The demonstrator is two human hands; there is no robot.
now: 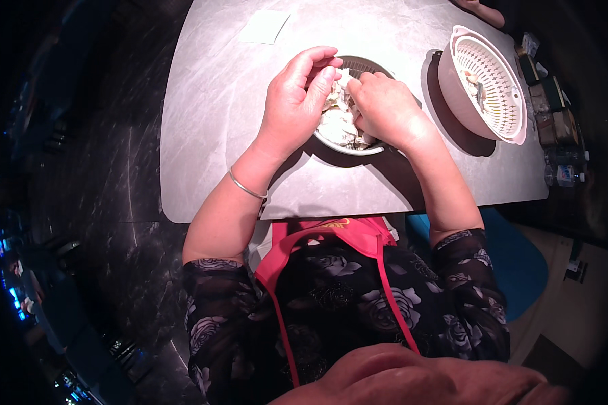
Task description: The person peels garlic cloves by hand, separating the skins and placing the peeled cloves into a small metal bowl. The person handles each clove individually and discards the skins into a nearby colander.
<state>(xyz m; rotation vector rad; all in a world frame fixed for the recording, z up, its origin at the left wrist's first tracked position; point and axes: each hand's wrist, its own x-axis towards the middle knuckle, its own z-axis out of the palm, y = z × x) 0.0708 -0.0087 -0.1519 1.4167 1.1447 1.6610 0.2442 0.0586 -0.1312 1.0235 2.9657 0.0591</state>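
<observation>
A round basket or bowl (345,150) with a pale rim stands on the grey table, holding whitish pieces that look like garlic bulbs (337,126). My left hand (299,96) is at its left side, fingers curved and thumb raised; whether something small lies between them cannot be told. My right hand (389,109) reaches over the right side, its fingers bent down into the contents and their tips hidden. To the right, a pink bowl (448,101) with a white colander (504,96) inside holds a few pale cloves (470,78) and a small dark object.
A white sheet (265,27) lies at the table's far left. Another person's arm (486,12) shows at the far right edge. Boxes (565,126) and plastic bottles (566,174) stand beyond the table's right edge. The table's near edge (329,215) runs before my apron.
</observation>
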